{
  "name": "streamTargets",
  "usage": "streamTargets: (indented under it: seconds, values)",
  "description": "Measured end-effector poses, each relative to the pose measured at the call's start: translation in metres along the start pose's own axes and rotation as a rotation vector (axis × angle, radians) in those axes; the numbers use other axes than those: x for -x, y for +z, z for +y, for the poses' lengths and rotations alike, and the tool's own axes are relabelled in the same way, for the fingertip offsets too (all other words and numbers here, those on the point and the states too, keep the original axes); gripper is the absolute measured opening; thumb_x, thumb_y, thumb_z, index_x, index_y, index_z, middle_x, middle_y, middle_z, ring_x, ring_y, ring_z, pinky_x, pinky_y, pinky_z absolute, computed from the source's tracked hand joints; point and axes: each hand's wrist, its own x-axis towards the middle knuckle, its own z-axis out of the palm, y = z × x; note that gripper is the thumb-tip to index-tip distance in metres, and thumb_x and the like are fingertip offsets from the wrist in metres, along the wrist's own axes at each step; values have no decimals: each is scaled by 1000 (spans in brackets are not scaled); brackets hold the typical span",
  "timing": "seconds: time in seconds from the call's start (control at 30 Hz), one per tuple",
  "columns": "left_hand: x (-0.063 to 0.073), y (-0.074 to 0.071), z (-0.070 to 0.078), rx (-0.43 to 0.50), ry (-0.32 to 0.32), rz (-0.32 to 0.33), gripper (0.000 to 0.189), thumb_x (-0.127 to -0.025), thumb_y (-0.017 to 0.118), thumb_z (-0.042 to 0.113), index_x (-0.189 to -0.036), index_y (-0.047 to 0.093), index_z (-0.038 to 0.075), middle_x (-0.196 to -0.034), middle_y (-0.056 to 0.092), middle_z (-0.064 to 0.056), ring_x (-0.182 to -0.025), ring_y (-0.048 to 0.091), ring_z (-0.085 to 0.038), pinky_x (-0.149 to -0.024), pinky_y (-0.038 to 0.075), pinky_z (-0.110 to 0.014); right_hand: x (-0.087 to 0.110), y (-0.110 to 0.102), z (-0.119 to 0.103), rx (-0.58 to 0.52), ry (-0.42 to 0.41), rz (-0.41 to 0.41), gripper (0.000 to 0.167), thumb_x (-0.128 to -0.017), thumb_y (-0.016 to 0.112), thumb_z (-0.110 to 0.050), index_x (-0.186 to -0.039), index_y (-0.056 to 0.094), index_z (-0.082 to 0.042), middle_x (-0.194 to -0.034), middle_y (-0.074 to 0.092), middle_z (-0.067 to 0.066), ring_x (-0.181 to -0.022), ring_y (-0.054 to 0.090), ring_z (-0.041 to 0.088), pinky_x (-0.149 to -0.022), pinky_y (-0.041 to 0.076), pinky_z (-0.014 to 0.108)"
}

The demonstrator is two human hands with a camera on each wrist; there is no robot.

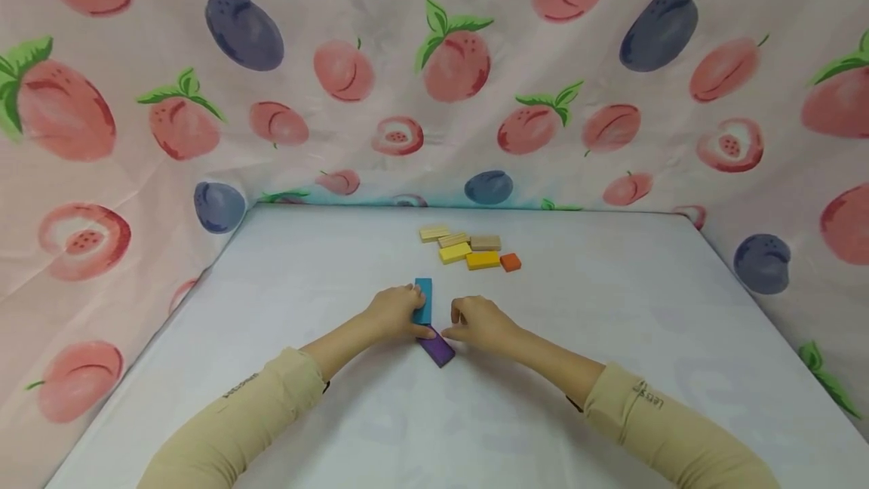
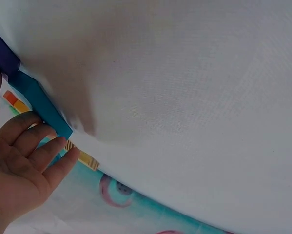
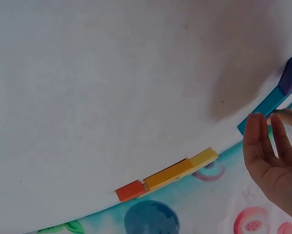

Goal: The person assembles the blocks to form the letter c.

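A blue block [image 1: 424, 302] and a purple block [image 1: 437, 349] lie end to end at an angle on the white tabletop, close together at their ends. My left hand [image 1: 397, 313] rests along the left side of the blue block, its fingertips touching it, while its thumb lies at the purple block's upper end. In the left wrist view, the fingers [image 2: 36, 156] are loosely bent beside the blue block [image 2: 41, 105]. My right hand [image 1: 483, 323] hovers just right of both blocks, fingers bent and apart from the thumb, holding nothing.
Farther back sits a loose group of blocks: yellow ones [image 1: 483, 260], an orange one [image 1: 511, 262] and plain wood-coloured ones [image 1: 485, 243]. Behind the table hangs a fruit-patterned cloth [image 1: 380, 134], which also runs along both sides.
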Motion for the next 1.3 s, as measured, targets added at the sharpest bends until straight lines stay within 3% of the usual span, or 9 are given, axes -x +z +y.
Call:
streamTargets:
  seconds: [0.3,0.5,0.77,1.03,1.17,1.3]
  values:
    - [-3,-4,-1,4,-11,-22,63,-77,72,50,-116,64,2,-130,57,-17,-124,51,-34,-95,47,-45,-20,-14,14,77,-22,130,24,-86,70,-19,-101,62,-3,-90,63,10,-77,56,19,-71,50,29]
    - [-5,-4,-2,4,-17,-31,63,-77,71,51,-117,64,3,-129,58,-16,-124,51,-33,-96,46,-45,-32,-19,25,90,-74,190,28,-88,67,-18,-109,60,-1,-102,64,15,-89,60,25,-82,52,36]
    - [-2,-1,0,1,-3,-26,65,-77,71,51,-119,63,2,-133,54,-18,-127,48,-33,-98,45,-45,-49,-13,32,280,-157,200,41,-88,66,-22,-123,56,-1,-124,56,18,-115,53,33,-98,45,44]
    - [2,-1,1,7,5,-4,58,-75,72,51,-108,67,2,-129,58,-16,-124,51,-33,-94,47,-44,-69,-13,31,367,-75,158,51,-91,63,-27,-134,48,-5,-142,40,23,-129,39,44,-98,39,59]
    - [3,0,1,-5,17,7,54,-75,73,51,-100,68,3,-109,66,-10,-101,62,-24,-78,50,-33,-80,-10,32,369,-49,132,54,-92,61,-29,-138,43,-7,-146,34,23,-134,32,46,-102,33,61]
    - [3,-2,1,-11,35,19,47,-74,74,51,-87,66,6,-83,57,1,-75,52,-13,-60,38,-25,-89,-14,33,362,-51,75,58,-94,57,-31,-145,35,-13,-153,23,20,-139,20,48,-105,25,64]
